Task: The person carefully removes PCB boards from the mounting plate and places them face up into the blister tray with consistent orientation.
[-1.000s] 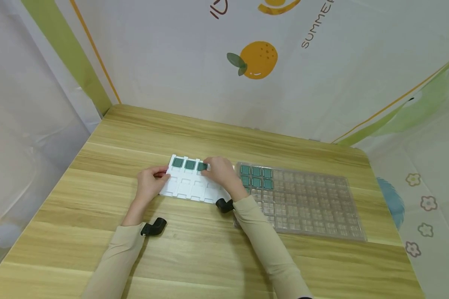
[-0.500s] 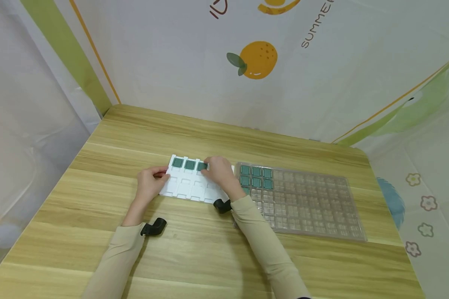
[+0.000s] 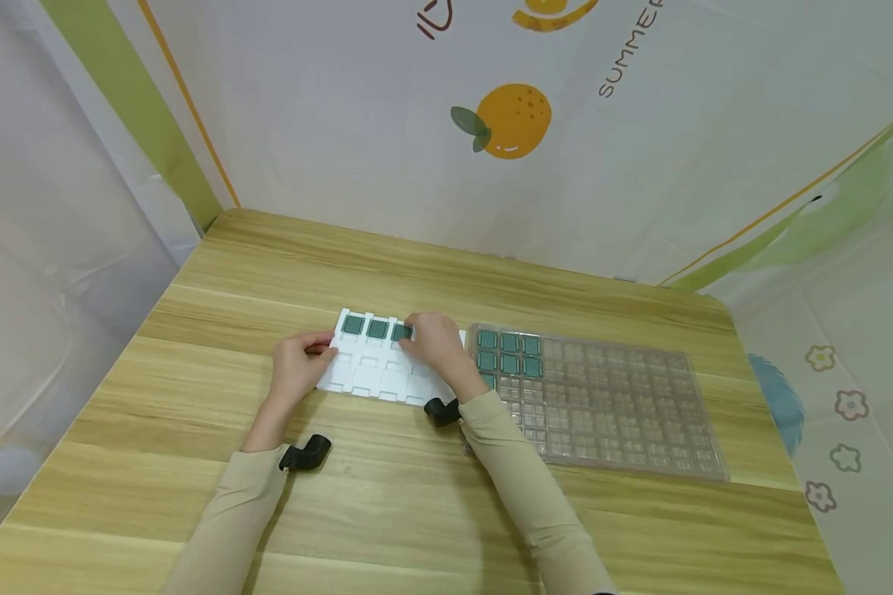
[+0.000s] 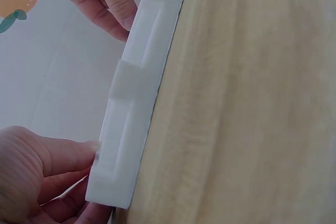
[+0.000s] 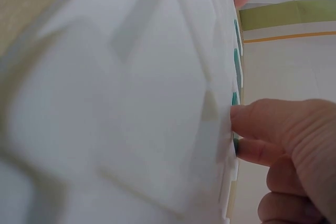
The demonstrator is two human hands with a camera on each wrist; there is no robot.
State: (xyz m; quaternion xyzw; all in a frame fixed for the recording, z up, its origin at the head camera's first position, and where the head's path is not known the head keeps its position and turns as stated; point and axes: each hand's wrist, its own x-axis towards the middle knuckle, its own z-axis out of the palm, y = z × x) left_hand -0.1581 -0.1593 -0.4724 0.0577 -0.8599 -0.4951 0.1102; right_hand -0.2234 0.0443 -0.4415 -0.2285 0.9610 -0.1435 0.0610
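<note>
My left hand grips the left end of a white plastic tray, thumb on top and fingers at its edge. Three square green chips sit in the tray's far row. Over that row's right part, my right hand hides the pockets beneath it in the head view. Up close in the right wrist view, its thumb and index finger pinch a thin green chip at the tray surface; most of that chip is covered. The left wrist view shows the tray's side with the left thumb pressed on it.
Right of the white tray lies a clear plastic tray with many pockets. Several green chips fill its far left pockets. Both stand on a wooden table, with a printed curtain behind it.
My right forearm has shifted very slightly left since a second ago, showing more of the clear tray's left edge. The left hand and the white tray stay put.
</note>
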